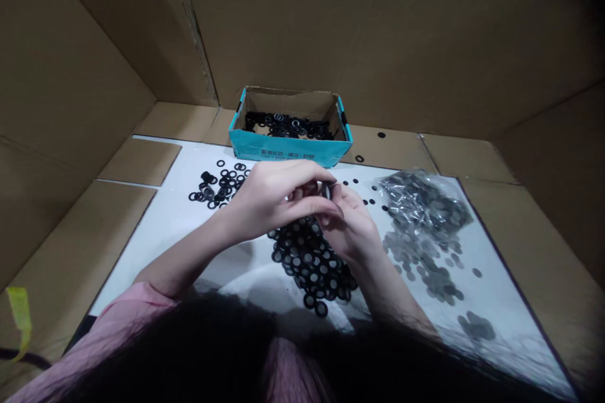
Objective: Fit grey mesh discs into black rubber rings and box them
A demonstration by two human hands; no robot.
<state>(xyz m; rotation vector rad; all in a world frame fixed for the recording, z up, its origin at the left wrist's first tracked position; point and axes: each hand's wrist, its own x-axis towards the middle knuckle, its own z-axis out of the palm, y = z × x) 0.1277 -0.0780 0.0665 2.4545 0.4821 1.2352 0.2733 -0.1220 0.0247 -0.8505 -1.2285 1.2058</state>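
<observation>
Hands are held together above the middle of the white sheet: the left hand is curled over from the left, its fingers closed in a pinch on a small black ring, and the right hand is cupped beneath, its fingertips closed against the same ring. Directly below the hands a pile of assembled rings, black with pale centres, is spread towards the sheet's near edge. Plain black rings are scattered near the far-left corner. A clear bag of grey discs is seen at the far-right corner, with loose discs trailing along the right edge. A teal carton, open-topped and part-filled with black rings, is set at the far edge. Cardboard walls enclose the area. A pink sleeve is visible on the left forearm.
</observation>
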